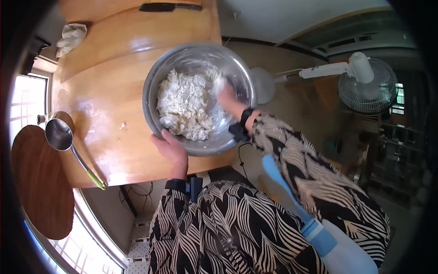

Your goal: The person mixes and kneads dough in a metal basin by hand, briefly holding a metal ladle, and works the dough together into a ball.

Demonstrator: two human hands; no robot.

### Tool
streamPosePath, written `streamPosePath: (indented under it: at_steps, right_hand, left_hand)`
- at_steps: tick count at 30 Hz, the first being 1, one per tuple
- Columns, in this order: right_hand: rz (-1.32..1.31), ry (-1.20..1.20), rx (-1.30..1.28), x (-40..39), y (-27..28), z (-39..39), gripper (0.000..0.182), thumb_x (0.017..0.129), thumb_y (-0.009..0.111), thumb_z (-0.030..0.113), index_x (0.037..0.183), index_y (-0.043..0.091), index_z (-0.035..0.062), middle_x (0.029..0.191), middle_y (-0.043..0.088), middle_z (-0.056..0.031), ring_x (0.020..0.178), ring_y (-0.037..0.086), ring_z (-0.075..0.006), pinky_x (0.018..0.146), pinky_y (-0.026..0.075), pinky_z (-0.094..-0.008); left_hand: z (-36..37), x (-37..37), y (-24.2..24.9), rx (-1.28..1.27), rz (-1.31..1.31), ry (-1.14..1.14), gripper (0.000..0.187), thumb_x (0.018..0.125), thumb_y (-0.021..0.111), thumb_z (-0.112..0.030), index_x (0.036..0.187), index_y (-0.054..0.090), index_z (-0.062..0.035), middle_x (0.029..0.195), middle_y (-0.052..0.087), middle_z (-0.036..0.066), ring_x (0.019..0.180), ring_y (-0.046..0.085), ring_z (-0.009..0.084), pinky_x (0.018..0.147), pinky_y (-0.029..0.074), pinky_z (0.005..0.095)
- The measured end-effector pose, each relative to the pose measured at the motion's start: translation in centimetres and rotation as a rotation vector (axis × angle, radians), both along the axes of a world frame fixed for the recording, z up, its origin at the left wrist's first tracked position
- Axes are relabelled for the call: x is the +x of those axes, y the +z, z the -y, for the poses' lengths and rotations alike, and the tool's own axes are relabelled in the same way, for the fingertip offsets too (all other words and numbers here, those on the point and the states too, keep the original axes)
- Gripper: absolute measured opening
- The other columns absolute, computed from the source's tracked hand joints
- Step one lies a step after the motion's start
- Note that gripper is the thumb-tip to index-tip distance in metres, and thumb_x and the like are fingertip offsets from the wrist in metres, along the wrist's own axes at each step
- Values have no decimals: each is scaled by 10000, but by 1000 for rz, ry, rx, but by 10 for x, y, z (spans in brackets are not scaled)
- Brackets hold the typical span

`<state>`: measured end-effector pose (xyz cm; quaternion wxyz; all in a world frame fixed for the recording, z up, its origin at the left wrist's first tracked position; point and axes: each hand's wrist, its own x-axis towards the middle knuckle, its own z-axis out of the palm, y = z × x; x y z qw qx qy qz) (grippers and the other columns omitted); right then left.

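A wide metal mixing bowl [244,75] stands on the wooden table, with shaggy, floury dough [185,102] heaped in its left half. My left hand [171,150] grips the bowl's near rim, thumb at the edge and the other fingers against the outside wall. Inside the bowl, at its right side, is my right hand [228,95]. White flour or dough coats its fingers, which are smeared by motion right beside the dough.
A ladle [60,136] with a green handle end lies at the table's left, near a round wooden board [43,182]. A knife [169,7] and a white cloth [71,39] rest toward the far side. A fan [365,84] stands at the right.
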<state>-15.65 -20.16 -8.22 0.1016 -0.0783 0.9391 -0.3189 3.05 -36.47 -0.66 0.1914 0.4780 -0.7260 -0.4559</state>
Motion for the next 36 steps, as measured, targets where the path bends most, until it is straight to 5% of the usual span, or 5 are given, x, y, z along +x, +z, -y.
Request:
streamPosePath:
  at_steps: [7, 15, 20, 25, 36]
  right_hand:
    - [602, 192, 8, 50, 27, 24, 385, 816, 529, 243, 1064, 532, -52, 996, 602, -286, 989, 574, -408, 860, 435, -464]
    - [58, -25, -122, 29, 5, 21, 356, 799, 579, 184, 1083, 505, -18, 953, 624, -219, 889, 605, -388, 764, 473, -421]
    - [629, 217, 4, 75, 34, 25, 339, 742, 607, 268, 848, 595, -54, 911, 617, -270, 840, 597, -402, 732, 472, -472]
    - [-205, 988, 462, -32, 80, 15, 171, 730, 548, 107, 761, 653, -25, 843, 622, -234, 812, 615, -376, 702, 500, -429]
    - [521, 216, 305, 114, 48, 44, 239, 726, 524, 97, 872, 591, -80, 900, 601, -307, 835, 587, -438, 755, 471, -464]
  left_hand:
    - [8, -4, 0, 6, -28, -39, 370, 942, 459, -256, 1131, 405, 57, 952, 564, 265, 855, 542, 440, 762, 418, 465]
    - [5, -4, 0, 53, 26, 18, 356, 930, 480, -232, 1125, 414, 58, 1001, 556, 268, 918, 548, 412, 802, 416, 430]
    - [9, -5, -1, -20, 11, -20, 371, 923, 492, -262, 1141, 416, 30, 939, 580, 280, 859, 559, 457, 730, 429, 478]
    - [10, -2, 8, -12, 93, -48, 368, 907, 509, -235, 1135, 416, 39, 954, 573, 271, 871, 564, 436, 749, 433, 459]
    - [12, -2, 1, 139, -160, 49, 277, 886, 540, -147, 1077, 465, 40, 907, 600, 194, 838, 598, 318, 753, 449, 388]
